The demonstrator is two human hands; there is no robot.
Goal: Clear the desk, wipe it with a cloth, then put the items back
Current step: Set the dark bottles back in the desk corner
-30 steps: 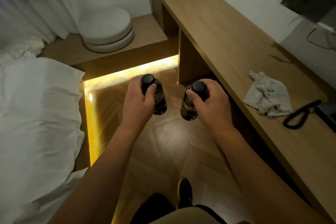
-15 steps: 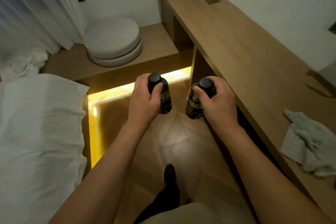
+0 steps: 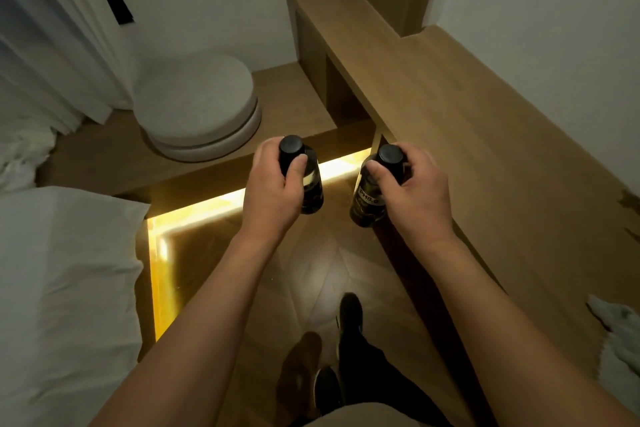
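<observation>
Both forearms reach up from the bottom of the frame. Left hand [image 3: 273, 191] has its fingers wrapped round a dark bottle [image 3: 304, 180]; right hand [image 3: 412, 191] grips another bottle [image 3: 370, 191], mid-frame over the floor. Table [image 3: 485, 135] runs up the right, cloth [image 3: 620, 340] at its lower-right edge.

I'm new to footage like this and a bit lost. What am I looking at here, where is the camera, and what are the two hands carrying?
No machine here: a person wears a wide-angle camera on the head, looking forward and down, so you see their own arms. The left hand grips a dark bottle with a black cap; the right hand grips a second dark black-capped bottle. Both bottles hang above the wooden floor, not on anything. To the right runs the long wooden desk, with a crumpled white cloth lying at its near end. A white bed is on the left, a round grey cushion ahead.
</observation>
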